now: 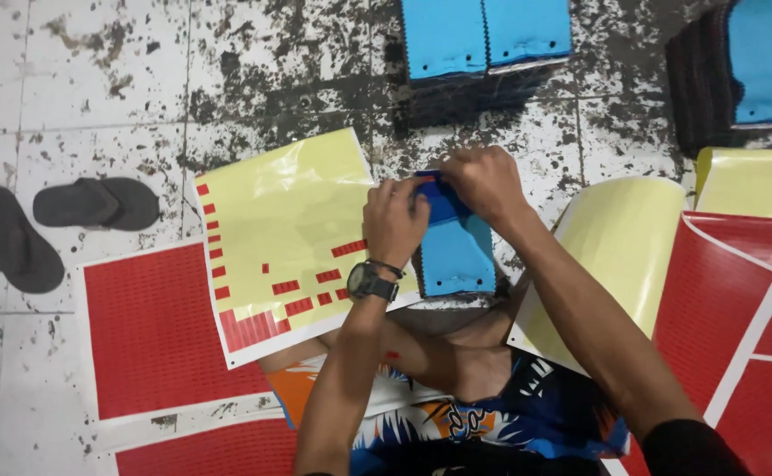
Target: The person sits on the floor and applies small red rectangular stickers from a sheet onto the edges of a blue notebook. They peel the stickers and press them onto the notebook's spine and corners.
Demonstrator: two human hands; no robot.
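Pressing both hands onto one blue fabric piece held on the lap, over a tiled floor.

Nearest, the left hand [395, 220], wearing a wristwatch [372, 282], and the right hand [484, 183] close fingertips together on the top edge of the blue fabric piece [456, 251], apparently steadying it while something small is fixed there. Just left lies a yellow backing sheet [284, 234] with most red stickers gone, within easy reach. Full red sticker sheets [152, 330] flank both sides. Further off, stacked blue pieces [483, 35] and a pair of black sandals [59, 220] rest on the stained floor [95, 70].
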